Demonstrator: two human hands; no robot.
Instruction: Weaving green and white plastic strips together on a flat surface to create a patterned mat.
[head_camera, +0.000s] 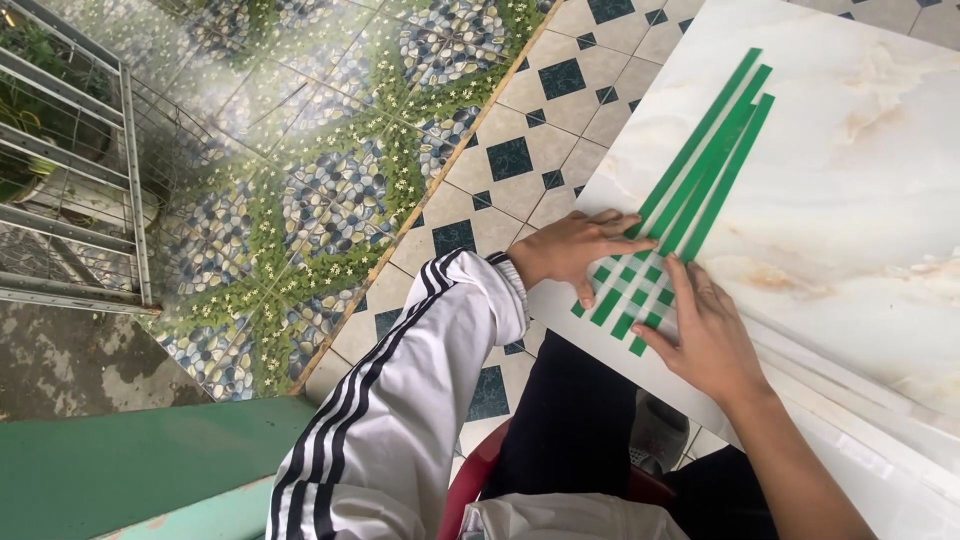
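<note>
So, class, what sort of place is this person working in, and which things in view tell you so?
Probably a home porch or patio: patterned floor tiles, a metal railing with plants behind, and a marble-look board used as a worktop.

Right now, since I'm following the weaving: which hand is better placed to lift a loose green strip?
Probably the left hand: its fingertips lie where the green strips leave the woven patch, while the right hand presses flat on the patch.

Look at that left sleeve (400, 400): white track jacket, loose and crinkled, three black stripes running down it to a ribbed white cuff (515, 285). Beside the sleeve, black trousers (570, 430) cover the lap. The right forearm (800, 470) is bare, no sleeve showing.
</note>
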